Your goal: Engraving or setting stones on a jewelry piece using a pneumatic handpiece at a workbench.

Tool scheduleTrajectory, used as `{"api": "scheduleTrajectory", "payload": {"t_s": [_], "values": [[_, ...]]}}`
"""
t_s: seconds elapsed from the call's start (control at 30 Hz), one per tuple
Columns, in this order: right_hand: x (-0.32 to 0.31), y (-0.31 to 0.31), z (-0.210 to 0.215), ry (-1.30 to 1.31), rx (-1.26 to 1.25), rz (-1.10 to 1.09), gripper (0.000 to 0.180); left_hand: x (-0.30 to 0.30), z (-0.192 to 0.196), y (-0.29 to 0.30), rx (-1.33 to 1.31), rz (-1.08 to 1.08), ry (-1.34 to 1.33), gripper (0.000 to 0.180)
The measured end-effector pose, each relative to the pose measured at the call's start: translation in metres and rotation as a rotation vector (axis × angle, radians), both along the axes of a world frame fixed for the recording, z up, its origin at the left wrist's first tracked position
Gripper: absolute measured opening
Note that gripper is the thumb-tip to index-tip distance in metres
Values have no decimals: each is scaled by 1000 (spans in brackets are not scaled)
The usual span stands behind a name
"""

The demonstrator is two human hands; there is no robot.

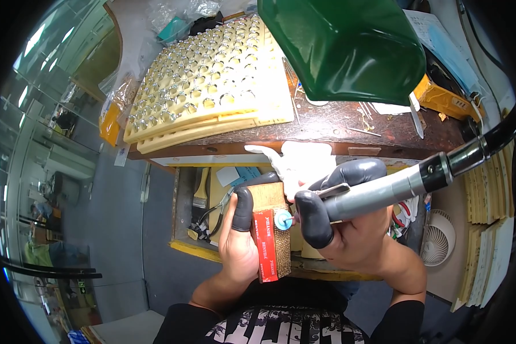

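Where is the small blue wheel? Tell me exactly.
In the head view, the blue wheel sits near centre, at the tip of the grey tool in the right hand, against the wooden block held by the left hand.

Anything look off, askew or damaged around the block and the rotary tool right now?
Nothing stands out. The left hand holds the wooden block upright, and the right hand presses the rotary handpiece with its small blue wheel against it. The stacked ring trays sit slightly fanned, nothing spilled.
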State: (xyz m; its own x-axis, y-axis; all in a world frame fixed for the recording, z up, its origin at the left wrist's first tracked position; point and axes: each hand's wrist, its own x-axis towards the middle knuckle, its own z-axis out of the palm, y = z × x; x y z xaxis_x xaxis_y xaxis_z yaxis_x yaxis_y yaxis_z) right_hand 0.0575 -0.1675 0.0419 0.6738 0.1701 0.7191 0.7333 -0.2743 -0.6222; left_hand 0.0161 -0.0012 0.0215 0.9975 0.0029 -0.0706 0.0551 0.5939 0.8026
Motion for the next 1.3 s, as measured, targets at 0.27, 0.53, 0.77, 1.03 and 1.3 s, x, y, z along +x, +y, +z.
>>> {"api": "scheduleTrajectory", "payload": {"t_s": [0.27,0.53,0.77,1.03,1.3], "values": [[-1,2,2,12,52,21,5,-1,1,0,1,13,23,47],[0,1,1,-15,38,19,4,-1,4,-2,13,30,35,46],[1,3,2,-56,62,-7,3,-1,3,-2,8,38,46,47],[3,3,3,-99,44,-20,4,0,2,-3,-11,18,-7,48],[1,3,2,-67,38,-38,3,0,2,-2,-10,24,6,48]]}}
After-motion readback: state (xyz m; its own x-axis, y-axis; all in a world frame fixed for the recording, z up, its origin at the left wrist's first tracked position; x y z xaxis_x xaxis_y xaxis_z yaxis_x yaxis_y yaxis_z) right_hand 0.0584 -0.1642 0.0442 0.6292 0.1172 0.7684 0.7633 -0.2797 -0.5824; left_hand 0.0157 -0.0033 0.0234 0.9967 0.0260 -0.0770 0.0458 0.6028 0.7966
